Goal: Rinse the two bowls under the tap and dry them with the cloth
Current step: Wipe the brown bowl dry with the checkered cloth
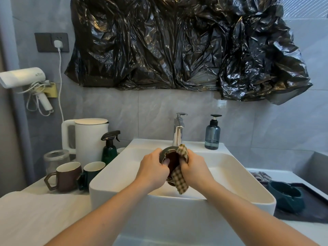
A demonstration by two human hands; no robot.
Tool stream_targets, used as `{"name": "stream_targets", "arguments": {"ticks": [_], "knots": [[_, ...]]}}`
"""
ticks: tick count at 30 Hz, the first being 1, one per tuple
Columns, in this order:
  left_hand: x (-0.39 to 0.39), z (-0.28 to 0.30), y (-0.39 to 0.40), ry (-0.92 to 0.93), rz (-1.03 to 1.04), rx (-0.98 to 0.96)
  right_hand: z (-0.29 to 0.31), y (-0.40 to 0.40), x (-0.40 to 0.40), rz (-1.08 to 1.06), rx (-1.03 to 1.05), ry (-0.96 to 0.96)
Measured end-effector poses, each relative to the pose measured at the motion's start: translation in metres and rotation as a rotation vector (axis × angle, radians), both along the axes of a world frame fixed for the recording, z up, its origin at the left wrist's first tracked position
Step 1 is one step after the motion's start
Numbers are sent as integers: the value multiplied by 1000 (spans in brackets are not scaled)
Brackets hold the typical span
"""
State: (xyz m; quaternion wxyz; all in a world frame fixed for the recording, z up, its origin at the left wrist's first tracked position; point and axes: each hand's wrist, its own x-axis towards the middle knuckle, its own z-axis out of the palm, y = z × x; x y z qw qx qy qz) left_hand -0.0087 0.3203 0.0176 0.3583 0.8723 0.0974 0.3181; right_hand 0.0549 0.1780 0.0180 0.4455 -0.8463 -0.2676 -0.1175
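Left hand (152,167) clamps the tilted bowl (169,158) by its rim; right hand (192,167), just beside, presses the cloth (179,176) into its mouth.

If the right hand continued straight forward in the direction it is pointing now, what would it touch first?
Probably the tap. The right hand, holding the checked cloth against the bowl, points up and away over the sink, and the tap stands just beyond. Depth is unclear from this single view.

No words or numbers can be read anywhere; the white hair dryer (21,77) on the wall has a small grey mark, but it is too blurry to read.
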Motion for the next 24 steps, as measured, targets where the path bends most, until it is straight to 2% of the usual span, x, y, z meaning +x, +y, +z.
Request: {"name": "stream_targets", "arguments": {"ticks": [4,8,13,18,21,24], "knots": [[-1,2,4,-78,70,-102,-4,2,-7,92,-101,264],[0,0,3,51,-20,-175,-5,-1,1,-27,-185,170],[0,-3,-1,107,10,46,-4,-2,4,-85,-345,82],[2,-6,3,160,-9,47,0,-3,1,-99,-236,-63],[3,-6,0,109,-23,50,1,-1,0,-50,-200,-105],[0,-2,0,-17,56,8,-2,0,-2,12,-228,20]]}}
